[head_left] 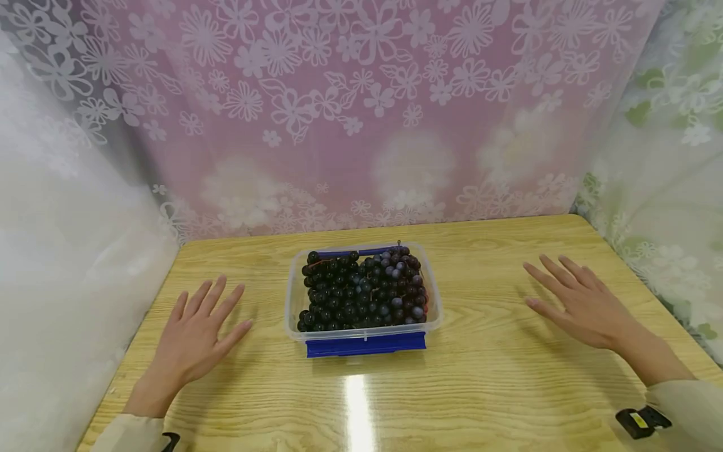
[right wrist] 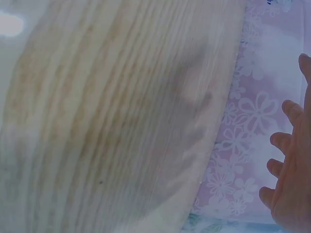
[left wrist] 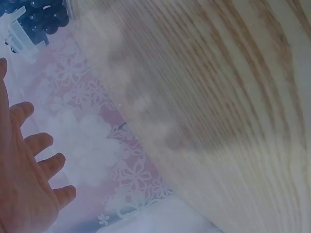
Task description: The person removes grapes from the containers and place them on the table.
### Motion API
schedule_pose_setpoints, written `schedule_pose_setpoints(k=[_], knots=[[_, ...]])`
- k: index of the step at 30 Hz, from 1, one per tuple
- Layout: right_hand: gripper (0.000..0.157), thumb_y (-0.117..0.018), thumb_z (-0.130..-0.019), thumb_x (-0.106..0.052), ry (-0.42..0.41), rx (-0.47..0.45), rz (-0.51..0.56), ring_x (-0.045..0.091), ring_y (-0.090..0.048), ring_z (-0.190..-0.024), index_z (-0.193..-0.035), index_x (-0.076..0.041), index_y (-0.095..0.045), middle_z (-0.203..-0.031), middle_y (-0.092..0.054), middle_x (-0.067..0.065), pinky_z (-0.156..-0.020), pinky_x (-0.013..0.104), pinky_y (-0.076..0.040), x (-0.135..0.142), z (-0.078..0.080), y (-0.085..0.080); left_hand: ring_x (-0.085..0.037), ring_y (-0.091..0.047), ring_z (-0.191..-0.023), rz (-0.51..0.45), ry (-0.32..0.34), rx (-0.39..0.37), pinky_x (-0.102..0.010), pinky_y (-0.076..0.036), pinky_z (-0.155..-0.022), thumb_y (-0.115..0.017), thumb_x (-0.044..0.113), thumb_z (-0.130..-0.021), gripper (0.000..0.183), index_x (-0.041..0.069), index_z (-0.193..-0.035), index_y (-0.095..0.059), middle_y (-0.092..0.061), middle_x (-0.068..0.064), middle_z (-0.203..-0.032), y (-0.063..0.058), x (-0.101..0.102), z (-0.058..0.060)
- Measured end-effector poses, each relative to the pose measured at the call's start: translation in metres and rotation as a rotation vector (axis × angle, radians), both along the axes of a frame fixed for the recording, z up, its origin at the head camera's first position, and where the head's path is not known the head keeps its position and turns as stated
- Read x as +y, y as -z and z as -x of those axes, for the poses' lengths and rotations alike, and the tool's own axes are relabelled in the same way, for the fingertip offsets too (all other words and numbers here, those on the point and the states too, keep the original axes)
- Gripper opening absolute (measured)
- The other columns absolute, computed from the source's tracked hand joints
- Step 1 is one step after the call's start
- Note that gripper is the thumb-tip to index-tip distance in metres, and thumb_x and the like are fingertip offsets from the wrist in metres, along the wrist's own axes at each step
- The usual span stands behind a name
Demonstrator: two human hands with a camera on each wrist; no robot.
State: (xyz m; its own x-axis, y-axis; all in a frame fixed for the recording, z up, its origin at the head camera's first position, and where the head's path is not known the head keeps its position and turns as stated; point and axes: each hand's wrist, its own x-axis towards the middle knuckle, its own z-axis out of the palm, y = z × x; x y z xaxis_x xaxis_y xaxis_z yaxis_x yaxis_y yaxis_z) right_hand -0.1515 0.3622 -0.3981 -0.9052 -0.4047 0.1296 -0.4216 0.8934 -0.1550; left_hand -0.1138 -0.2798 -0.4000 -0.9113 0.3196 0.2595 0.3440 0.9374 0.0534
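Observation:
A clear plastic container with blue clip flaps stands in the middle of the wooden table. Dark grapes fill it, black on the left and more purple on the right. To its left, my left hand is spread above the table, holding nothing. My right hand is spread likewise, farther off to the right of the container. In the left wrist view, the grapes show at the top left corner, above the fingers. The right wrist view has only the hand, the table and the curtain.
The wooden table has a bright light reflection near its front. A pink curtain with white flowers hangs behind its far edge. Pale sheer cloths close in the left and right sides.

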Motion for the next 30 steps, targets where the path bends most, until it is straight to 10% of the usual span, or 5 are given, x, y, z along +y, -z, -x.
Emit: schedule_pose_setpoints(k=[30], knots=[[0.071,-0.050,-0.096,-0.050,-0.126,0.068,-0.091,0.042,-0.018,-0.139,-0.155,-0.025,-0.020,-0.156,-0.021,0.014,-0.110,0.059,-0.008,-0.069,0.008,-0.018,-0.034,-0.021,-0.140,0.038,0.101,0.044,-0.057,-0.015,-0.110,-0.046,0.055,-0.095,0.065,0.022,-0.150,-0.036,-0.026,-0.011,-0.155,-0.010,0.026,0.007]])
